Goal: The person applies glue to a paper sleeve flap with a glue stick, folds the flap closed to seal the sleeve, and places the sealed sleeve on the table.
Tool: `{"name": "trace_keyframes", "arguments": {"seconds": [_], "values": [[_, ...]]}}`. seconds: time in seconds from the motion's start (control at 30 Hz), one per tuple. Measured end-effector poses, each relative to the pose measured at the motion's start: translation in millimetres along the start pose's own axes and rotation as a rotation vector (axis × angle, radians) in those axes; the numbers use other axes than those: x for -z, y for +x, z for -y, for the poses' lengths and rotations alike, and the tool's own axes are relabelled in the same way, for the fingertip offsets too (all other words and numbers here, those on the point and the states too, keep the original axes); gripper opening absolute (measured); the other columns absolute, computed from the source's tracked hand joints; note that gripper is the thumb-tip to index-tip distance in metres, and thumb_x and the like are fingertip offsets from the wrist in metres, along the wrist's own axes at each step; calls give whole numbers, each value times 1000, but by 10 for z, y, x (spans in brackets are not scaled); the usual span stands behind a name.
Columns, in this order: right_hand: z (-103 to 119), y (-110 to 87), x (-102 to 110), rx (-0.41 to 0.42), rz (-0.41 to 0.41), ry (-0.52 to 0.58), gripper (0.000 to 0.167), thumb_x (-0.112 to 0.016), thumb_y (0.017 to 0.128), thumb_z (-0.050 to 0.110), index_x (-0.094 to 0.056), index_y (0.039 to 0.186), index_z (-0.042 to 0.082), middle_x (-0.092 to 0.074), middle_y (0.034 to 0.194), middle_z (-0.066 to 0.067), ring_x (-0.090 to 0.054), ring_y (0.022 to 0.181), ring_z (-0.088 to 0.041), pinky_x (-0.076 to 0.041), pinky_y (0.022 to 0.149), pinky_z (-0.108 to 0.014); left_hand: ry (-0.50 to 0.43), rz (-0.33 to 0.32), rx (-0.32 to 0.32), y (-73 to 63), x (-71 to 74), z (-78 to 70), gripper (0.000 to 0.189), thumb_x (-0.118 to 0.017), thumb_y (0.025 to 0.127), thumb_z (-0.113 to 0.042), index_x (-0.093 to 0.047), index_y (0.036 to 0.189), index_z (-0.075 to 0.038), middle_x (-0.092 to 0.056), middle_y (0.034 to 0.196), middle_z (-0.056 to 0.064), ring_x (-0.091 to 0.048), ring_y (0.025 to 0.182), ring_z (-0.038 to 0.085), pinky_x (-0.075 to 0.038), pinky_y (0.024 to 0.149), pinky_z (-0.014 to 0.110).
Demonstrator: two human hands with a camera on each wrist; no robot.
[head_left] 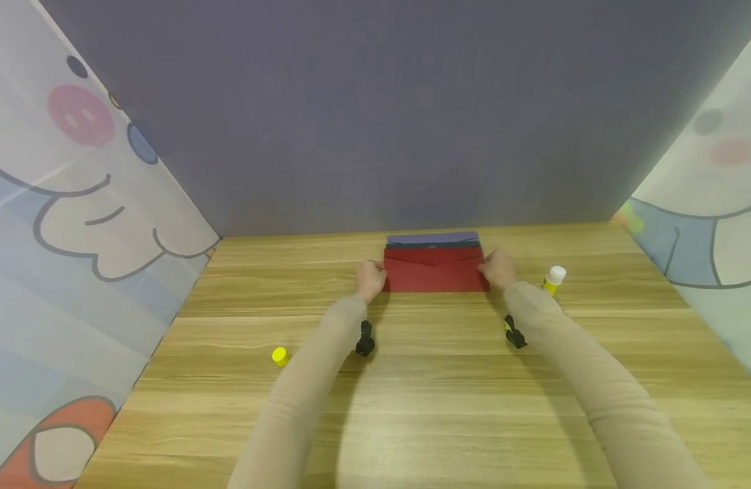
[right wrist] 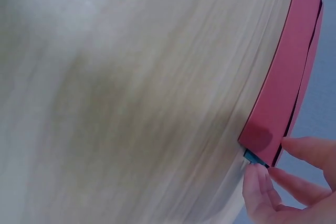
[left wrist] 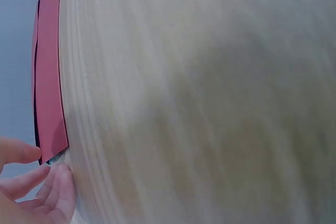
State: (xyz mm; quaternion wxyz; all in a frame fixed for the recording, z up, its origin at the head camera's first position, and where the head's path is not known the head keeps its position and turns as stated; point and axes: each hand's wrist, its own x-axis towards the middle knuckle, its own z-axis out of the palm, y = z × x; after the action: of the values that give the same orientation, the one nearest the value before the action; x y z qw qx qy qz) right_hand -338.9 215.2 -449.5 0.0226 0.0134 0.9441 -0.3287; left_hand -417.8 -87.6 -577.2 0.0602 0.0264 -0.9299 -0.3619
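A red envelope (head_left: 436, 277) lies flap side up at the far part of the table, overlapping a dark teal envelope (head_left: 406, 246) and a purple envelope (head_left: 433, 238) whose top strips show behind it. My left hand (head_left: 371, 278) pinches the red envelope's left end between thumb and fingers. At the opposite end, my right hand (head_left: 500, 269) pinches the red envelope the same way. In the right wrist view a teal corner (right wrist: 254, 157) peeks out under the red envelope, beside the right fingertips. Most of the teal and purple envelopes is hidden.
A yellow glue stick with a white end (head_left: 554, 278) stands right of the right hand. A small yellow cap (head_left: 280, 356) sits left of the left forearm. Behind the wooden table (head_left: 436, 421) rises a grey panel (head_left: 375, 122); cartoon-printed sheets flank both sides.
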Motion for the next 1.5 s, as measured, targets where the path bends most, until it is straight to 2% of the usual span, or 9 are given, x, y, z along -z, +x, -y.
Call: {"name": "trace_keyframes", "arguments": {"seconds": [0.07,0.17,0.33,0.6,0.73,0.93,1.07,1.23,1.5], "values": [[242,-219,117,-20,21,-9,30,-53,83,9,-58,98,-16,-57,103,-29,-55,93,-39,-45,79,-46,-14,26,5,-195,235,-216,27,-57,84,-18,-64,105,-4,-64,104,9,-60,93,20,-50,70,29],[358,-340,173,-6,22,-25,34,-49,85,8,-53,106,-18,-53,109,-31,-52,99,-41,-43,84,-46,-16,90,56,-634,740,-733,31,-55,86,-16,-59,112,1,-60,112,11,-57,99,22,-48,78,30],[375,-351,184,5,25,-21,38,-45,86,8,-48,113,-18,-50,113,-32,-50,103,-41,-41,88,-45,32,122,84,-1000,1163,-1191,31,-50,88,-12,-56,115,2,-57,115,14,-57,98,26,-46,84,35],[466,-480,243,76,15,-1,34,-46,83,5,-52,109,-15,-54,108,-30,-55,94,-39,-45,80,-43,73,213,13,-1111,1344,-1249,35,-47,90,-16,-52,120,1,-54,114,16,-55,58,15,-48,67,30],[508,-565,285,122,23,27,34,-46,82,4,-51,109,-16,-53,108,-32,-55,93,-39,-45,81,-45,88,260,-31,-1184,1490,-1285,34,-49,90,-16,-52,119,1,-52,119,15,-55,66,16,-47,64,29],[541,-700,352,181,57,67,34,-47,85,4,-49,114,-15,-52,109,-32,-55,90,-39,-46,78,-44,128,355,-125,-1315,1711,-1330,32,-49,90,-15,-55,116,3,-57,110,15,-56,93,24,-48,77,34],[544,-829,417,246,61,102,33,-48,87,4,-49,115,-13,-52,109,-32,-54,93,-39,-48,73,-42,190,399,-218,-1423,1823,-1329,28,-52,88,-13,-59,110,3,-60,102,15,-56,90,24,-47,75,34],[531,-1034,519,342,-43,93,31,-48,86,2,-52,114,-11,-53,107,-30,-55,89,-40,-49,72,-46,208,447,-268,-1582,1905,-1315,27,-52,86,-14,-61,108,1,-62,93,10,-56,78,18,-46,67,27],[355,-1273,654,448,-277,106,26,-50,83,-3,-56,108,-9,-55,103,-26,-54,87,-37,-46,72,-49,123,486,-324,-1805,1962,-1259,26,-54,85,-11,-61,106,4,-61,93,11,-56,77,17,-47,62,22]]}}
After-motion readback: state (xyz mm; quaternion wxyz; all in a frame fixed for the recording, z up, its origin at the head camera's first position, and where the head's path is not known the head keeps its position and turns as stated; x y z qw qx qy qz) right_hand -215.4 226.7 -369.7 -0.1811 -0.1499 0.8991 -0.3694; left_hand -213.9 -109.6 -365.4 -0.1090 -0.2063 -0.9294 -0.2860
